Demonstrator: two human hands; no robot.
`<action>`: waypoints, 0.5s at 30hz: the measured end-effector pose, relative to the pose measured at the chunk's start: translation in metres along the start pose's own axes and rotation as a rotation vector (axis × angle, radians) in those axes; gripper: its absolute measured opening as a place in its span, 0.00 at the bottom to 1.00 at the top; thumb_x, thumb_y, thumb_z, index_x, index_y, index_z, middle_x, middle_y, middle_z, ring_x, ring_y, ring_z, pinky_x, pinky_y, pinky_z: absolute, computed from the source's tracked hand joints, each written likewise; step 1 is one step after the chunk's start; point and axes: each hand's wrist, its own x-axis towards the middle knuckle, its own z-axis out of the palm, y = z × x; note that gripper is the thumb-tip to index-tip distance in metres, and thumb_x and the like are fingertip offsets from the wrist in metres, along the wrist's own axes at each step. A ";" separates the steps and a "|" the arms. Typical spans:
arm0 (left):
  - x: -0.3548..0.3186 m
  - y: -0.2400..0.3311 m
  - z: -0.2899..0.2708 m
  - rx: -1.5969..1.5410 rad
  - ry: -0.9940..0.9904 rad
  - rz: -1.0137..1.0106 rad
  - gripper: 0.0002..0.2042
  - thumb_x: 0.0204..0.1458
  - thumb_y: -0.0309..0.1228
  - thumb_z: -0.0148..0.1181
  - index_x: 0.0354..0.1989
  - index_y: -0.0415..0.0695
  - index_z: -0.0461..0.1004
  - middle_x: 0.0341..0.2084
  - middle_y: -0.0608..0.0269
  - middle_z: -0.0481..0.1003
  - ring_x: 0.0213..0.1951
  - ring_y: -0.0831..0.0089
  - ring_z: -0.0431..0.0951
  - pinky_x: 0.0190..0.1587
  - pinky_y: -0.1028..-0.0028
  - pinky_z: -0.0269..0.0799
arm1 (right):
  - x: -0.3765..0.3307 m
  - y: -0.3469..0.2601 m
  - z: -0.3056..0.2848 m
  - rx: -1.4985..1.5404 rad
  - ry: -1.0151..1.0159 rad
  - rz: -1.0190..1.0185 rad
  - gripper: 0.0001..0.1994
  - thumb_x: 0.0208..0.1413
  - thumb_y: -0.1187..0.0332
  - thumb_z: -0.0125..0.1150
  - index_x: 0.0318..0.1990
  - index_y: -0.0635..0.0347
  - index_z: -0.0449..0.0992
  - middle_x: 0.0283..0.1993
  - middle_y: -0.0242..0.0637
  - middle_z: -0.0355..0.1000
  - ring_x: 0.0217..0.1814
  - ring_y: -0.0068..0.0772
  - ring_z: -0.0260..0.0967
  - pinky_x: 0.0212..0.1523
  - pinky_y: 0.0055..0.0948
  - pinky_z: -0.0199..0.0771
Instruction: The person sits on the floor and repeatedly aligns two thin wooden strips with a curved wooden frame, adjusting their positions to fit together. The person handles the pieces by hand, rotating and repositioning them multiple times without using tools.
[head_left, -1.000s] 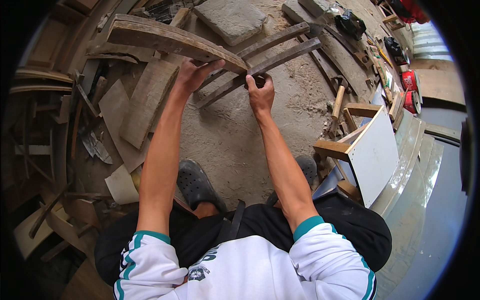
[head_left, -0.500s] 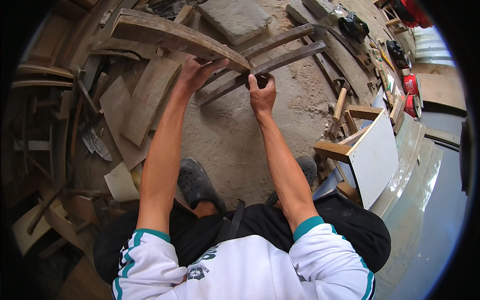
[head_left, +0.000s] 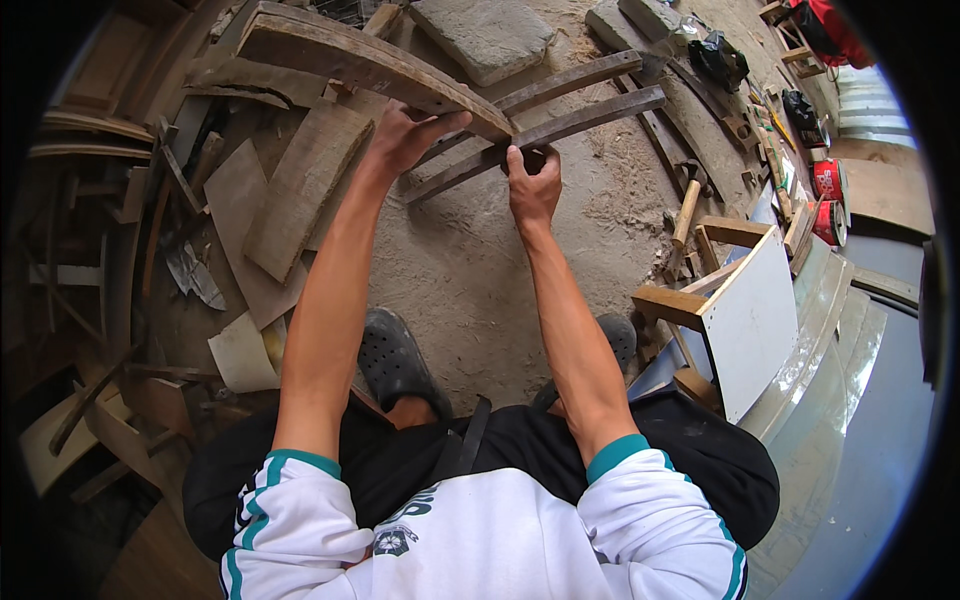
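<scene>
Curved wooden slat (head_left: pixel 560 128) gripped by right hand (head_left: pixel 533 185), fingers curled round it; left hand (head_left: pixel 405 135) spread against broad curved plank (head_left: pixel 370 62). Hammer (head_left: pixel 686 205) right, stone slab (head_left: pixel 485 35) far.

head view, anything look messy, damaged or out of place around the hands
Nothing looks damaged. The left hand rests on a curved wooden plank; the right hand grips a curved wooden slat. Offcuts and sawdust litter the ground, and a hammer lies loose.
</scene>
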 end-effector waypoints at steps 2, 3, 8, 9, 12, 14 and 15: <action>0.000 0.001 0.001 -0.015 -0.002 0.000 0.25 0.45 0.36 0.75 0.52 0.41 0.78 0.46 0.61 0.79 0.51 0.70 0.76 0.57 0.70 0.68 | 0.000 0.000 -0.001 -0.009 0.000 0.009 0.23 0.53 0.56 0.66 0.47 0.66 0.73 0.40 0.49 0.79 0.43 0.49 0.78 0.47 0.40 0.74; 0.000 0.001 0.001 -0.022 -0.004 0.002 0.25 0.45 0.36 0.75 0.52 0.41 0.78 0.46 0.61 0.79 0.51 0.70 0.76 0.57 0.70 0.68 | 0.000 -0.001 -0.001 -0.013 -0.002 0.014 0.23 0.53 0.55 0.66 0.47 0.66 0.73 0.40 0.49 0.79 0.43 0.50 0.78 0.47 0.40 0.74; -0.002 0.005 0.002 -0.042 -0.005 0.000 0.25 0.45 0.35 0.75 0.52 0.40 0.77 0.46 0.60 0.79 0.52 0.70 0.76 0.57 0.70 0.68 | -0.001 -0.002 -0.001 -0.026 0.005 0.017 0.23 0.53 0.55 0.66 0.47 0.66 0.73 0.40 0.50 0.78 0.44 0.50 0.78 0.48 0.40 0.74; -0.002 0.004 0.002 -0.038 -0.006 0.000 0.25 0.45 0.35 0.75 0.52 0.41 0.78 0.46 0.61 0.79 0.51 0.70 0.76 0.57 0.70 0.68 | -0.001 -0.003 -0.001 -0.027 0.005 0.016 0.23 0.53 0.55 0.66 0.47 0.66 0.73 0.40 0.50 0.78 0.44 0.50 0.78 0.48 0.40 0.74; -0.001 0.003 0.001 -0.026 -0.002 0.002 0.25 0.45 0.35 0.75 0.52 0.41 0.78 0.45 0.61 0.79 0.51 0.71 0.77 0.56 0.70 0.69 | -0.002 -0.003 -0.001 -0.036 0.004 0.021 0.23 0.53 0.55 0.66 0.47 0.66 0.73 0.40 0.50 0.78 0.44 0.50 0.78 0.48 0.40 0.74; -0.001 0.001 0.002 -0.016 0.009 0.009 0.24 0.46 0.34 0.74 0.52 0.41 0.78 0.45 0.61 0.80 0.50 0.72 0.77 0.55 0.71 0.70 | -0.001 -0.002 -0.001 -0.021 -0.004 0.034 0.22 0.53 0.56 0.66 0.46 0.66 0.73 0.40 0.50 0.78 0.43 0.49 0.78 0.47 0.39 0.74; -0.001 0.001 0.002 -0.026 0.020 0.026 0.22 0.45 0.35 0.75 0.49 0.41 0.78 0.43 0.61 0.80 0.48 0.71 0.78 0.53 0.70 0.71 | 0.000 -0.001 -0.001 -0.014 -0.007 0.041 0.22 0.54 0.56 0.66 0.46 0.66 0.73 0.40 0.50 0.78 0.43 0.49 0.78 0.47 0.39 0.74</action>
